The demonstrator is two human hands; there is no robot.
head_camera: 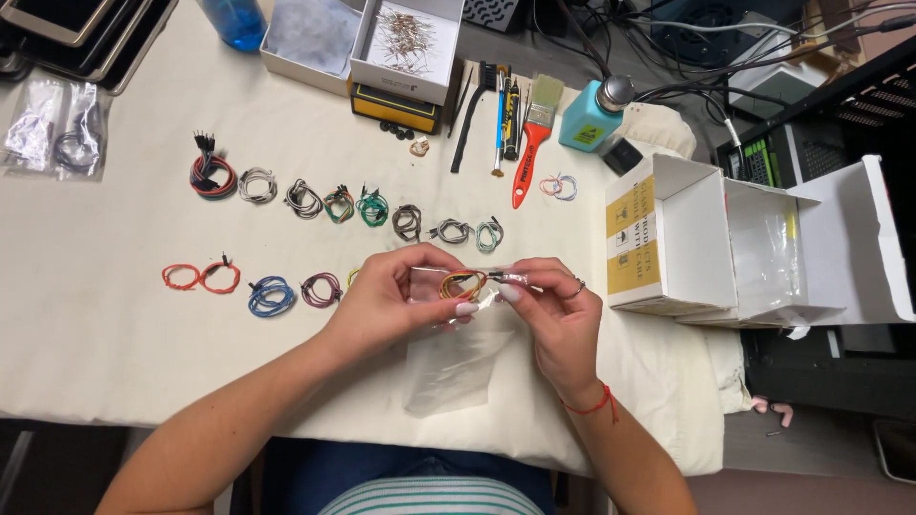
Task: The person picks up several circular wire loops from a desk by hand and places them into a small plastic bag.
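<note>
Near the front edge of the tabletop [114, 324], both hands raised just above the cloth, meeting over a clear plastic bag [456, 367]. Left hand [396, 300] with grip pinched on the bag's top edge and on a small yellow-orange wire coil [463, 284] inside it; right hand [553, 310] with thumb and forefinger pressed together on the coil's black connector end, ring on one finger, red string at the wrist. Just beyond and left, red, blue and purple coils [272, 296] in a row. Farther back, a second row of coils [372, 208] in mixed colours. Toward the right edge, an open white cardboard box [668, 238]. Along the far edge, a red-handled brush [532, 143], a teal dispenser bottle [592, 116] and a box of small parts [405, 43].
</note>
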